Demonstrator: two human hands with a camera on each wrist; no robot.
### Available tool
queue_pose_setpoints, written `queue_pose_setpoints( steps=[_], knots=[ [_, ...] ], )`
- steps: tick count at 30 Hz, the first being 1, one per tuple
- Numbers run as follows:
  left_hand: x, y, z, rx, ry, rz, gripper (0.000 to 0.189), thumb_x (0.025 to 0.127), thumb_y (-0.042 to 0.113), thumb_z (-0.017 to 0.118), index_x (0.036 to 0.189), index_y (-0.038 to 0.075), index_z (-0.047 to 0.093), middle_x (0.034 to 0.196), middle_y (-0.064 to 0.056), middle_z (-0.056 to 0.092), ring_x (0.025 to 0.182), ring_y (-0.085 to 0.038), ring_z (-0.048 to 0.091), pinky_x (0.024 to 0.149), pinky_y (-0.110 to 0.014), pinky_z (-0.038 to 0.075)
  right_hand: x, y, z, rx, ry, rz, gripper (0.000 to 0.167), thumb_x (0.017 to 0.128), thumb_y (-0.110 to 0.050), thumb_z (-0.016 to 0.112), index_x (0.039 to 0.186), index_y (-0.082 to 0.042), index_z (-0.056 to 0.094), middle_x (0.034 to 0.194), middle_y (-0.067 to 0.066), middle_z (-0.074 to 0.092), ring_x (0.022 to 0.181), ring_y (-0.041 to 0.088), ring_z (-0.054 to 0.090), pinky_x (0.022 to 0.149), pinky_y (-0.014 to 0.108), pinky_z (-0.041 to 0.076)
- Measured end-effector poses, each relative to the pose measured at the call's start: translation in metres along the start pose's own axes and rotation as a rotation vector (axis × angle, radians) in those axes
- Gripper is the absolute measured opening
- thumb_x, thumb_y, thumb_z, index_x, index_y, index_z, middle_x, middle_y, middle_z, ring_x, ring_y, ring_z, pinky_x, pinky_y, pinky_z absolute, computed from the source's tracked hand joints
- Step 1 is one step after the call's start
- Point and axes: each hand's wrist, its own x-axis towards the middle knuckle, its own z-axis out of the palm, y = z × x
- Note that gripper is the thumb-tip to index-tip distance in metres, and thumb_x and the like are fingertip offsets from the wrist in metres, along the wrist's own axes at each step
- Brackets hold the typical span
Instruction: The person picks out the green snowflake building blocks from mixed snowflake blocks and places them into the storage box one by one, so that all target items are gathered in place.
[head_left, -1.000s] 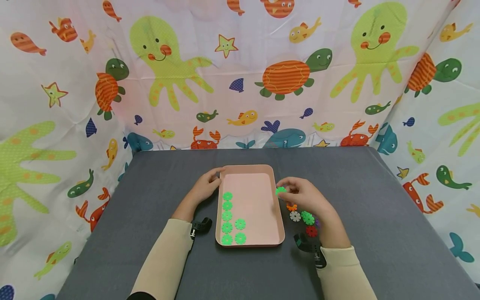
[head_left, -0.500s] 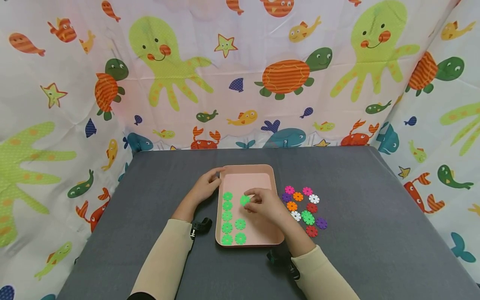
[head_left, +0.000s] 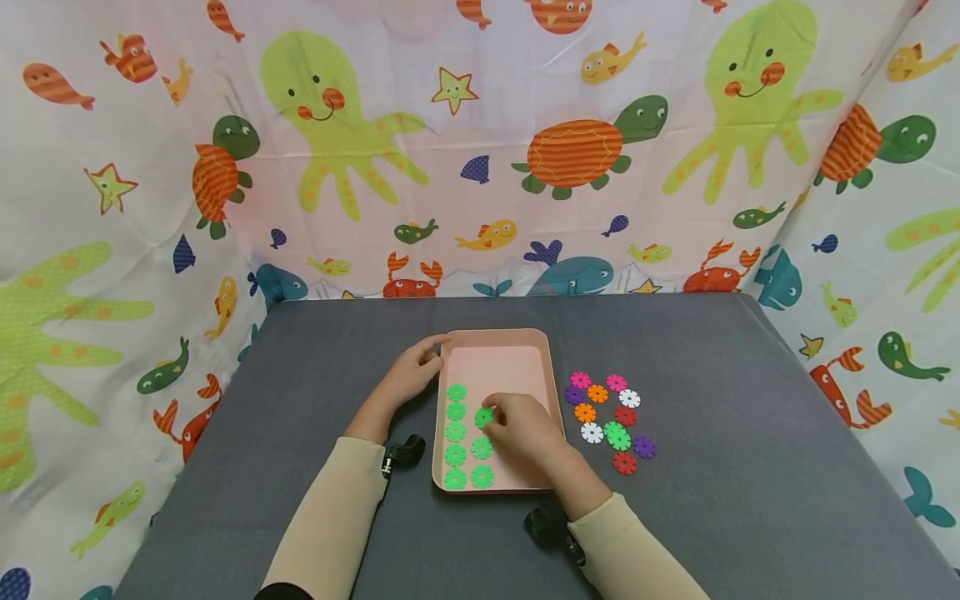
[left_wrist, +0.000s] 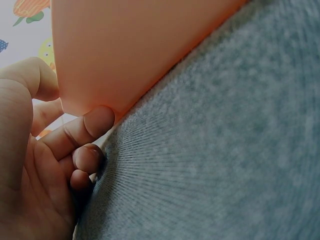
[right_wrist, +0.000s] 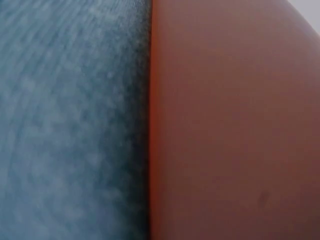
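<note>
My right hand [head_left: 525, 425] pinches a green flower-shaped disc [head_left: 483, 416] over the pink tray [head_left: 517, 358]. That disc is above two others in the tray's second column; a longer column of green discs [head_left: 455, 432] lines the tray's left side. My left hand [head_left: 408, 375] holds the tray's upper left rim. In the left wrist view, bent fingers [left_wrist: 80, 132] lie against the outer tray wall [left_wrist: 120, 55]. The right wrist view shows only the tray's side wall [right_wrist: 225, 120] and grey cloth, with the hand out of sight.
Several loose flower-shaped discs lie on the grey table [head_left: 735, 417] right of the tray, among them a red one [head_left: 624, 463], a purple one [head_left: 644, 447] and a green one [head_left: 617, 436]. A curtain [head_left: 480, 125] printed with sea animals stands behind.
My right hand has carried the green disc leftward from beside the loose discs into the tray, then slightly down toward the second column. The left hand has stayed on the rim.
</note>
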Motion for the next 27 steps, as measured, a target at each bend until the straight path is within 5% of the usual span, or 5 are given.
queue_pose_setpoints(
  steps=[6, 27],
  knots=[
    [-0.0001, 0.0009, -0.0004, 0.004, -0.004, 0.005, 0.046, 0.102, 0.016, 0.054, 0.148, 0.020, 0.057, 0.072, -0.004, 0.052, 0.064, -0.021, 0.048, 0.066, -0.035, 0.038, 0.0003, 0.0010, -0.0003, -0.040, -0.062, -0.068, 0.023, 0.088, -0.011, 0.080, 0.109, -0.004, 0.073, 0.073, -0.005, 0.055, 0.067, 0.012, 0.050, 0.065, 0.030, 0.044],
    [0.0005, -0.0008, -0.0008, -0.018, -0.020, 0.013, 0.047, 0.102, 0.016, 0.052, 0.149, 0.021, 0.056, 0.068, -0.003, 0.049, 0.057, -0.018, 0.042, 0.061, -0.034, 0.036, -0.0007, 0.0011, -0.0005, -0.030, -0.116, -0.062, 0.023, 0.089, -0.016, 0.081, 0.108, -0.006, 0.074, 0.068, -0.003, 0.051, 0.065, 0.012, 0.048, 0.063, 0.030, 0.040]
  ],
)
